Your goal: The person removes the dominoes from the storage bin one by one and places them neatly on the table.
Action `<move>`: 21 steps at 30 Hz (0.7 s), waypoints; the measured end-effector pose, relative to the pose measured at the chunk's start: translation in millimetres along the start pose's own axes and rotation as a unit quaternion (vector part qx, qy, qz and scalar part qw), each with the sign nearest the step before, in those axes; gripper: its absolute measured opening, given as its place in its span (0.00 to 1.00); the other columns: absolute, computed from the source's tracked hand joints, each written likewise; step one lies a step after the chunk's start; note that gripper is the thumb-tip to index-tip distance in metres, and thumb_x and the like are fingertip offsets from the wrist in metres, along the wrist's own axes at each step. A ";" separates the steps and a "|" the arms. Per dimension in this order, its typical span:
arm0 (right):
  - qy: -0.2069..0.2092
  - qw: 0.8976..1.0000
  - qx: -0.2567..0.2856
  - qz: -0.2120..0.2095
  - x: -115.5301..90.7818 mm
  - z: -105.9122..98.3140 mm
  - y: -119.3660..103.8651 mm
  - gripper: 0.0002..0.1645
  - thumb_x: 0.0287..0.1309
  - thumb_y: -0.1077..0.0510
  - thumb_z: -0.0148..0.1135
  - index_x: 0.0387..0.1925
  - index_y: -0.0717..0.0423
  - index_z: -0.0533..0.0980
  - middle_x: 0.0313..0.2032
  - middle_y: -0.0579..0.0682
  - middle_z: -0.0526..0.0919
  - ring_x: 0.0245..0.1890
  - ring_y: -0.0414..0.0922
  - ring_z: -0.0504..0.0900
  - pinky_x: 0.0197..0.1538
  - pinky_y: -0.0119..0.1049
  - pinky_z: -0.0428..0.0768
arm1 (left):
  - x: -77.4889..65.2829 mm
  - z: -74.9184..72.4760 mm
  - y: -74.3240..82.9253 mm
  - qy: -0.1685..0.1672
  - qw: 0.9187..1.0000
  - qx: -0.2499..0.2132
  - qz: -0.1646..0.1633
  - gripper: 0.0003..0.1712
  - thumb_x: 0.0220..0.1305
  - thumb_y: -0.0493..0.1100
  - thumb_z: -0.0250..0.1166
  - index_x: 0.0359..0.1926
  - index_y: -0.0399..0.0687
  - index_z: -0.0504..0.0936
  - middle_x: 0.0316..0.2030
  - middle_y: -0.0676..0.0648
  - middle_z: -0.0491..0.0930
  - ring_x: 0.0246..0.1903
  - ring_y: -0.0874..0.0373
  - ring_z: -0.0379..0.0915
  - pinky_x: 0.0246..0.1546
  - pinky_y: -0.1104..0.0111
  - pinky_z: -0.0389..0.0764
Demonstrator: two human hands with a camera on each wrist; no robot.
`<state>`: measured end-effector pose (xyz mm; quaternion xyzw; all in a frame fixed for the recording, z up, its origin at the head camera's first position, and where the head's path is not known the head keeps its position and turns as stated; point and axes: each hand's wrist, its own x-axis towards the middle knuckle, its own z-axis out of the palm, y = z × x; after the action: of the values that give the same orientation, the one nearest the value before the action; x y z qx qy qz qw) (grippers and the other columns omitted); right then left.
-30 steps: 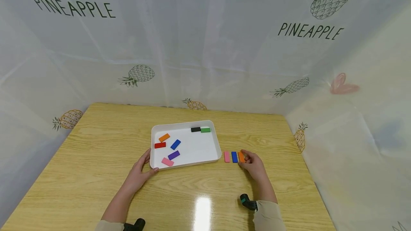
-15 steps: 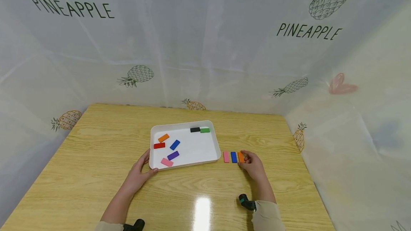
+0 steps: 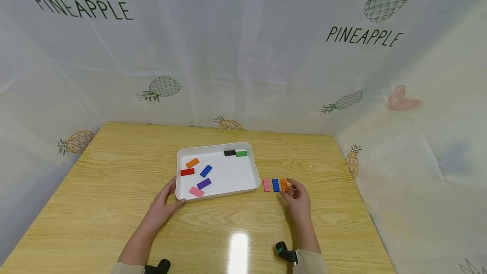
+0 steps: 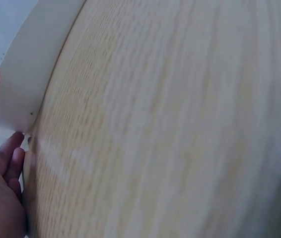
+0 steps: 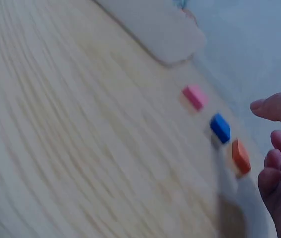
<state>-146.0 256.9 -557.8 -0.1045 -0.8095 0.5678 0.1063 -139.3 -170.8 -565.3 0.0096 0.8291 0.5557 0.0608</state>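
Note:
My left hand (image 3: pixel 161 208) grips the near left corner of a white tray (image 3: pixel 224 194), thumb along the front wall and fingers at the left side. In the left wrist view the tray's wall (image 4: pixel 29 64) shows beside the fingers (image 4: pixel 9 151). On the table right of the tray stand a pink block (image 3: pixel 266 185), a blue block (image 3: pixel 275 185) and an orange block (image 3: pixel 283 185) in a row. Just beside the orange one is my right hand (image 3: pixel 298 202), thumb and index finger spread. The right wrist view shows a gap between that hand and the orange block (image 5: pixel 241 157).
Inside the tray lie loose orange (image 3: pixel 192 163), red (image 3: pixel 187 172), blue (image 3: pixel 206 171), purple (image 3: pixel 204 183) and pink (image 3: pixel 196 191) blocks at the left. A black block (image 3: pixel 230 153) and a green block (image 3: pixel 241 154) lie end to end along the far wall. A pineapple-print curtain hangs behind the wooden table (image 3: pixel 213 231).
My right hand has loosened from the orange block and drawn slightly back towards me, its wrist lower in view. The left hand and tray hold their place.

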 end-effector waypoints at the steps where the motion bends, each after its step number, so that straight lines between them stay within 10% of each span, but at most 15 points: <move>1: 0.002 1.000 0.007 -0.002 -3.0 3.6 -4.4 0.28 0.51 0.70 0.71 0.56 0.62 0.76 0.40 0.59 0.74 0.31 0.40 0.69 0.32 0.27 0.69 | 0.2 -0.3 0.1 -0.001 1.000 -0.001 0.001 0.52 0.60 0.50 0.71 0.77 0.49 0.50 0.69 0.37 0.61 0.69 0.40 0.52 0.65 0.38 0.47; 21: -0.159 0.983 0.069 -0.061 -45.6 91.1 -103.5 0.21 0.50 0.74 0.68 0.49 0.67 0.79 0.35 0.66 0.76 0.30 0.45 0.70 0.32 0.26 0.69 | -4.4 -3.4 8.3 -0.020 0.999 0.003 -0.026 0.45 0.66 0.52 0.64 0.77 0.53 0.52 0.72 0.34 0.51 0.70 0.36 0.47 0.65 0.37 0.46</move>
<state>-134.0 127.5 -493.1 0.0444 -0.7798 0.6242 0.0179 -135.7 -171.2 -555.9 -0.0007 0.8292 0.5513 0.0919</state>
